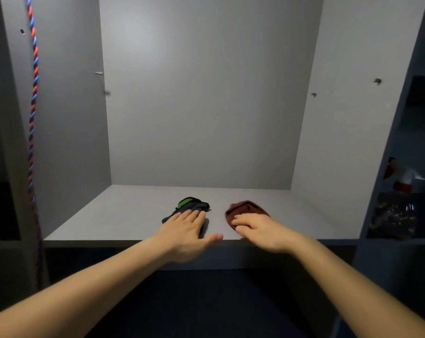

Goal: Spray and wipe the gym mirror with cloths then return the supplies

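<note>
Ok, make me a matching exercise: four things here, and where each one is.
1 green-grey cloth
2 red cloth
3 spray bottle
4 rope

A hangs at the far left
B under the left hand
C in the compartment on the right
D under the right hand

Pairs: 1-B, 2-D, 3-C, 4-A

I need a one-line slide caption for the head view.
Left hand on dark cloth, right hand on red cloth, both on a grey shelf; spray bottle at right.
</note>
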Available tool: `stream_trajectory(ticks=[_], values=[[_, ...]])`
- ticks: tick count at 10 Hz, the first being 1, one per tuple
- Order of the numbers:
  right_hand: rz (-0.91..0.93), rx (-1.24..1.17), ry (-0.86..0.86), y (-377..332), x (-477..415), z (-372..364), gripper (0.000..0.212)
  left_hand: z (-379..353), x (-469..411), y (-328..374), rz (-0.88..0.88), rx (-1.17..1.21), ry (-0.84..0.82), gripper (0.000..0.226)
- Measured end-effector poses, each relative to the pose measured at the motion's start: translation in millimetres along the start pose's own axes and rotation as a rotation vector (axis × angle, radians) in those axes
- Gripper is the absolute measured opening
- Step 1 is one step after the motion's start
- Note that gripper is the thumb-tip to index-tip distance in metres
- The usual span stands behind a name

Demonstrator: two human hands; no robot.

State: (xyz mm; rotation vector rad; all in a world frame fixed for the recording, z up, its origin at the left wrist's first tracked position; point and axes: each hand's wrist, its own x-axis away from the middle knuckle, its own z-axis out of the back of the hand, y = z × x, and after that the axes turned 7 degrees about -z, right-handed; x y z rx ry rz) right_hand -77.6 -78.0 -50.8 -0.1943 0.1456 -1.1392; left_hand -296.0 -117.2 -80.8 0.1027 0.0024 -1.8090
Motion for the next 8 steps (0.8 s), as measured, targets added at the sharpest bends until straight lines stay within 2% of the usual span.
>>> stream_trajectory(ticks=[1,2,3,4,6,7,8], values=[[0.004,-0.101,-0.03,7,-6,3,0.038,1,-10,-8,0.075,0.035,0.01,0.104],[-0.048,-0.054,0.227,15,-4,-1,0.033,0,-16,-8,0.078,0.017,0.095,0.098],[-0.115,0.104,0.305,7,3,-7,0.048,-3,-22,-10,0.09,-0.011,0.111,0.098],[-0.167,0.142,0.132,-1,0,-21,0.069,-6,-25,-10,0.108,0.036,0.008,0.105],[-0.096,0.024,0.131,24,11,-11,0.057,-12,-19,-3,0.084,0.011,0.098,0.104],[-0.11,-0.034,0.133,22,15,-8,0.058,-11,-17,0,0.074,0.006,0.132,0.103],[-0.132,-0.247,0.251,24,12,1,0.057,4,-18,2,0.02,0.089,0.254,0.091]])
